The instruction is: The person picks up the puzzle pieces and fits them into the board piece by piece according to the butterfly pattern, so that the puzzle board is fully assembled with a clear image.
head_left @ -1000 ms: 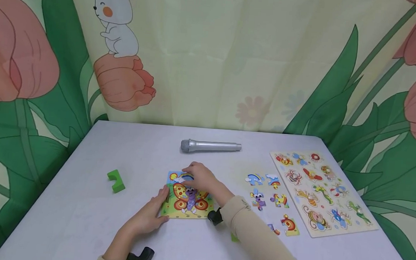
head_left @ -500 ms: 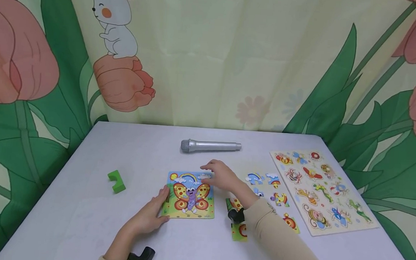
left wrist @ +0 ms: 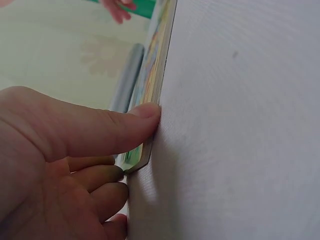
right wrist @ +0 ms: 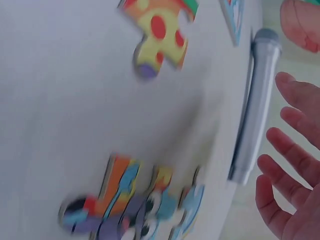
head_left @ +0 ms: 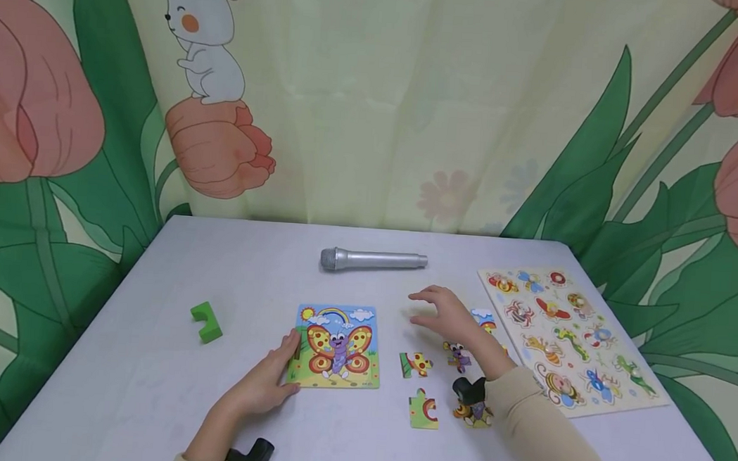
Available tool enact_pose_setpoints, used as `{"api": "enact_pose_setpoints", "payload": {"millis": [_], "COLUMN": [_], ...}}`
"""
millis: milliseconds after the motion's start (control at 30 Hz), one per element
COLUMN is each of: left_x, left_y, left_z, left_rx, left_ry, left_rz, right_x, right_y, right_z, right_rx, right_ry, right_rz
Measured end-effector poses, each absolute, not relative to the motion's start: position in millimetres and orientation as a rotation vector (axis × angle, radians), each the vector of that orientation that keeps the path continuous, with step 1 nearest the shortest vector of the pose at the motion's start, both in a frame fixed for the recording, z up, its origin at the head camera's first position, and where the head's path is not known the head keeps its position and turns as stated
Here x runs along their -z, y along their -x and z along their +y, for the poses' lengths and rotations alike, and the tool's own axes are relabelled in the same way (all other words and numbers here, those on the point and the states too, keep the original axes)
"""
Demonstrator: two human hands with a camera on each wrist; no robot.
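Observation:
A square butterfly puzzle board (head_left: pixel 339 348) lies flat in the middle of the table. My left hand (head_left: pixel 262 383) holds its near left corner, thumb on the near edge and fingers along the left side; in the left wrist view the thumb presses the edge of the board (left wrist: pixel 155 75). To the right, my right hand (head_left: pixel 449 318) hovers with loose, spread fingers and nothing in them, over loose jigsaw pieces. A purple butterfly-face piece (head_left: pixel 459 357), a yellow spotted wing piece (head_left: pixel 421 365) and a green piece (head_left: pixel 423 411) show around it. The hand and sleeve hide other pieces.
A silver microphone (head_left: pixel 373 260) lies behind the board. At the right is a large insect-picture peg board (head_left: pixel 562 341). A green arch-shaped block (head_left: pixel 207 321) lies at the left. A printed curtain (head_left: pixel 377 104) hangs along the table's back edge.
My right hand has left the top of the butterfly board and moved right, over the loose pieces, uncovering the picture. My left hand has stayed at the board's corner.

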State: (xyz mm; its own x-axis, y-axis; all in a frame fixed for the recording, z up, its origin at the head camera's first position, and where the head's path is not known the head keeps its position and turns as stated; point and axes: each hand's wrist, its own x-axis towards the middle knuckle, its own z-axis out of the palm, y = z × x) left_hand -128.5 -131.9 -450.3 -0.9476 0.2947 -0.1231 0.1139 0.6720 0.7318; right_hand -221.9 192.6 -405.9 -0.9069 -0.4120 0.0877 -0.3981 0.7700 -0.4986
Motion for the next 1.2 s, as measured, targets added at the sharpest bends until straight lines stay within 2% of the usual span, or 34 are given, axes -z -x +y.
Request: {"api": "enact_pose_setpoints", "payload": {"millis": [200, 600, 933, 1200], "left_x": [451, 454, 450, 451], "left_y": [127, 126, 126, 127], "left_z": [-130, -135, -136, -134], "left_rx": [-1.154, -1.12, -1.123, -1.124], "left_ry": [-0.341, -0.398, -0.39, -0.391], "left_rz": [2.655, 2.678, 2.675, 2.679], "right_x": [408, 414, 423, 419], "right_y": [222, 222, 230, 229], "right_z": [222, 258, 265, 263], "right_rx": [0.803, 0.784, 0.686, 0.633], "right_ry": [0.693, 0.49, 0.328, 0.353], "right_rz": [2.962, 2.906, 2.855, 2.89]}}
